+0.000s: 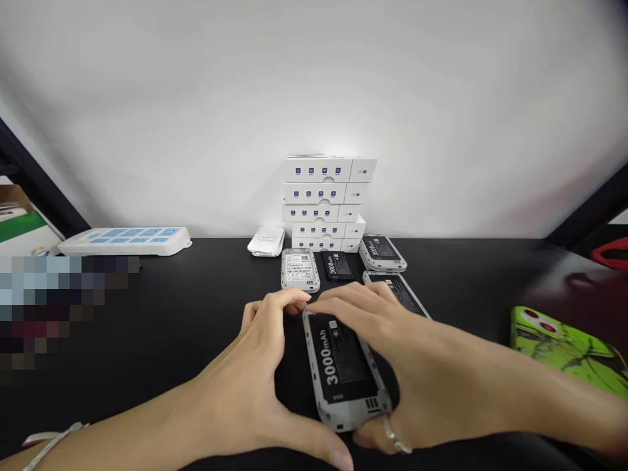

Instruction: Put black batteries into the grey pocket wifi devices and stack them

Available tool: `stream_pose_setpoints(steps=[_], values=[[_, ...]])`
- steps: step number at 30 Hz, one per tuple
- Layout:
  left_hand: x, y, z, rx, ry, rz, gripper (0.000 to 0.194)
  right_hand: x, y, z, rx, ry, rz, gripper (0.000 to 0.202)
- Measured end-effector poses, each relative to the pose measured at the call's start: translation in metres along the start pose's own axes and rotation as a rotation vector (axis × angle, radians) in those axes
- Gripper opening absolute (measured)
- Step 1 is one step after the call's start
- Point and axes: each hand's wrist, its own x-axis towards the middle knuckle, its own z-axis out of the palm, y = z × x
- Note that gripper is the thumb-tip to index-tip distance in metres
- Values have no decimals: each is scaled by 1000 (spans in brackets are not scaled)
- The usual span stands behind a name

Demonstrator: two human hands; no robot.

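A white-framed device [346, 412] with a black 3000mAh battery [343, 360] in it lies between my hands, tilted slightly. My right hand [392, 353] wraps over its right side, fingers at the top edge and thumb at the bottom end. At its left, my left hand [265, 373] is curved with thumb and fingers apart, fingertips near the top corner, holding nothing. Beyond my hands lie an open white device [300, 269] with a label inside, a loose black battery [337, 265], and devices with batteries fitted [383, 252], [402, 294].
White boxes [321, 194] are stacked against the wall, with a pile of white covers [266, 241] beside them. A power strip [127, 241] sits at the back left. On the right are a green phone case [564, 347] and a red object [611, 254]. The black table [210, 294] lies beneath.
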Motion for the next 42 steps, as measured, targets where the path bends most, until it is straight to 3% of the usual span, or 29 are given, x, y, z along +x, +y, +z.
stream_pose_setpoints(steps=[5, 8, 11, 17, 22, 26, 30, 36, 42], values=[[-1, 13, -1, -71, 68, -73, 78, -30, 47, -26, -66, 91, 44, 89], [0, 17, 0, -112, 80, -127, 70, -47, 80, -28, -120, 123, 83, 91], [0, 16, 2, -114, 74, -129, 65, -53, 97, -25, -126, 75, 154, 89], [9, 13, -7, 80, 77, -94, 59, -49, 98, -26, -105, 4, 154, 81], [56, 2, -37, 318, 36, 78, 71, -50, 102, -23, -114, 20, 165, 80], [90, -14, -56, 278, -31, 125, 96, -51, 99, -25, -91, 35, 204, 84], [100, -25, -62, 243, -48, 128, 99, -38, 88, -34, -81, 109, 209, 72], [89, -18, -59, 246, -38, 119, 91, 12, 85, -39, -145, 148, 83, 58], [34, 11, -31, 185, -17, 203, 92, 52, 89, -36, -244, -7, 85, 65]])
